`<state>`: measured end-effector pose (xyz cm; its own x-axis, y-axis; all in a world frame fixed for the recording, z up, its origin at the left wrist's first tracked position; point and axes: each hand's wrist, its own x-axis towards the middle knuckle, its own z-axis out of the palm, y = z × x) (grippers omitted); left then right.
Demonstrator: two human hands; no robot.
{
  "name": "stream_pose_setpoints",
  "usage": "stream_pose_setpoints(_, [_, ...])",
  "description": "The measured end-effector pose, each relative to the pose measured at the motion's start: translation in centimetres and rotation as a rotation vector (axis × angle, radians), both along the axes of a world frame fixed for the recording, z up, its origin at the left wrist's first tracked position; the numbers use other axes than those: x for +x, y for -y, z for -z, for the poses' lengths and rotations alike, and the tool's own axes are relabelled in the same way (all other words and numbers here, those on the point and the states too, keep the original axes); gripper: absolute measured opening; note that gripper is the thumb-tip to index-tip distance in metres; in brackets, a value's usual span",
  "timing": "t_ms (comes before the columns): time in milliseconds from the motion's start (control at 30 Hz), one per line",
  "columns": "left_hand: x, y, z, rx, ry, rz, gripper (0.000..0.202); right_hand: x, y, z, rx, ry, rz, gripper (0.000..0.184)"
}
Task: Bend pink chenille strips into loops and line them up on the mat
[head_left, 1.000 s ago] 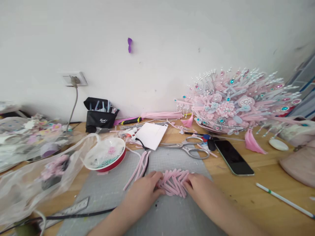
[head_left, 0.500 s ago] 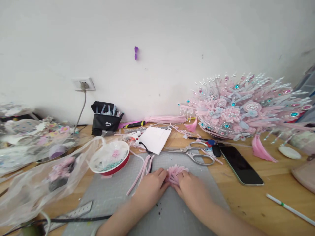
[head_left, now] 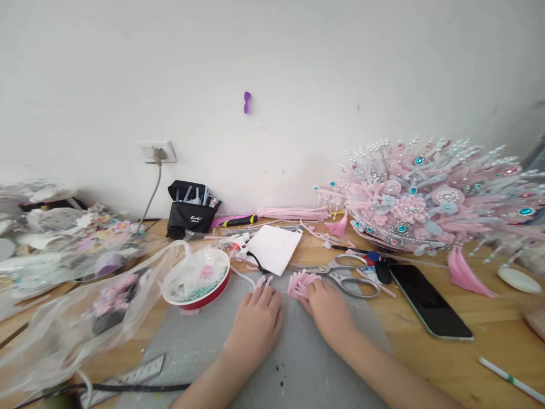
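Note:
My right hand (head_left: 327,307) pinches a pink bundle of fuzzy pipe cleaners (head_left: 298,284), bent in a row of loops, above the grey cutting mat (head_left: 306,363). Left of it, my left hand (head_left: 258,315) lies palm down with its fingers stretched forward over loose pink pipe cleaner strips (head_left: 267,280). Only the strips' far ends show past the fingertips; its thumb is hidden. Just beyond the right hand lie grey-handled scissors (head_left: 351,278). A white card (head_left: 275,250) is behind the left hand's fingertips.
A red-and-white bowl (head_left: 215,295) of beads stands left of the mat. At right are a phone (head_left: 430,301), a white stick (head_left: 511,378) and a large pink beaded headdress (head_left: 409,204). A black pouch (head_left: 191,213) stands by the wall; plastic bags (head_left: 140,318) crowd the left.
My left hand has left the pink bundle and moved left onto the loose strips, covering them. My right hand still holds the bundle. The whole view has shifted slightly.

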<state>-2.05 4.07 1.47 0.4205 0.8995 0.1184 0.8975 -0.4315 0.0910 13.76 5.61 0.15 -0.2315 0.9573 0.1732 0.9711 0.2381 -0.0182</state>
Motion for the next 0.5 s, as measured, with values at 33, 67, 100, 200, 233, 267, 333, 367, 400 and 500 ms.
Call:
stream_pose_setpoints(33, [-0.2, 0.0, -0.1, -0.004, -0.042, -0.076, 0.029, 0.1, 0.1, -0.1, 0.01, -0.027, 0.0, 0.025])
stream_pose_setpoints(67, [-0.5, -0.1, -0.2, -0.023, -0.075, -0.134, 0.029, 0.3, 0.2, -0.2, 0.018, -0.055, 0.0, 0.026])
stream_pose_setpoints(100, [-0.7, -0.1, -0.2, -0.045, -0.097, -0.177, 0.03, 0.4, 0.3, -0.3, 0.023, -0.08, -0.001, 0.028])
stream_pose_setpoints(200, [-1.0, -0.2, -0.1, -0.096, -0.117, -0.221, 0.029, 0.8, 0.6, -0.9, 0.029, -0.131, 0.019, 0.034])
stream_pose_setpoints(233, [-1.1, -0.3, -0.1, -0.104, -0.12, -0.22, 0.028, 0.9, 0.7, -1.1, 0.037, -0.138, 0.031, 0.035])
stream_pose_setpoints(267, [-1.1, -0.3, 0.0, -0.105, -0.121, -0.215, 0.027, 1.1, 0.7, -1.3, 0.052, -0.143, 0.039, 0.036])
stream_pose_setpoints(333, [-1.1, -0.3, 0.1, -0.097, -0.119, -0.202, 0.028, 1.4, 0.9, -1.6, 0.1, -0.159, 0.031, 0.035])
stream_pose_setpoints(367, [-1.2, -0.3, 0.1, -0.094, -0.114, -0.201, 0.028, 1.5, 1.0, -1.8, 0.131, -0.176, 0.008, 0.033])
stream_pose_setpoints(400, [-1.2, -0.3, 0.1, -0.096, -0.106, -0.206, 0.028, 1.6, 1.1, -1.9, 0.165, -0.202, -0.022, 0.031])
stream_pose_setpoints(500, [-1.4, -0.3, -0.1, -0.163, -0.078, -0.239, 0.025, 1.8, 1.6, -2.0, 0.233, -0.316, -0.095, 0.025])
